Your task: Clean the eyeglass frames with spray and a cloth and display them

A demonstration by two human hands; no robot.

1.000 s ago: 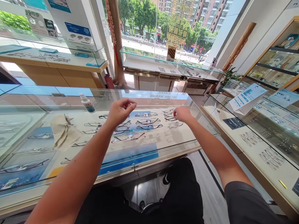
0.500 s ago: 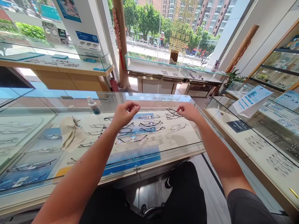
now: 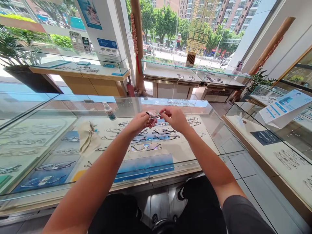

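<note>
Above the glass counter, a pair of eyeglasses [image 3: 154, 113] is held between my two hands. My left hand [image 3: 141, 123] is closed on one side of it, and my right hand [image 3: 175, 119] pinches the other side with the fingertips. Part of the frame is hidden behind the fingers. Several more glasses [image 3: 145, 147] lie below my hands in the display area. Left of them are a crumpled beige cloth [image 3: 88, 140] and a white spray bottle [image 3: 109, 111] standing upright.
The glass-topped counter [image 3: 156, 161] spans the space before my knees. At the right is another display case [image 3: 253, 150] with glasses and a white-and-blue sign [image 3: 285, 107]. Further cases [image 3: 170, 72] line the window, beside a wooden post [image 3: 137, 42].
My right hand has moved left from the glasses at the right, bringing a pair to my left hand. Both hands now hold it. The view has shifted left.
</note>
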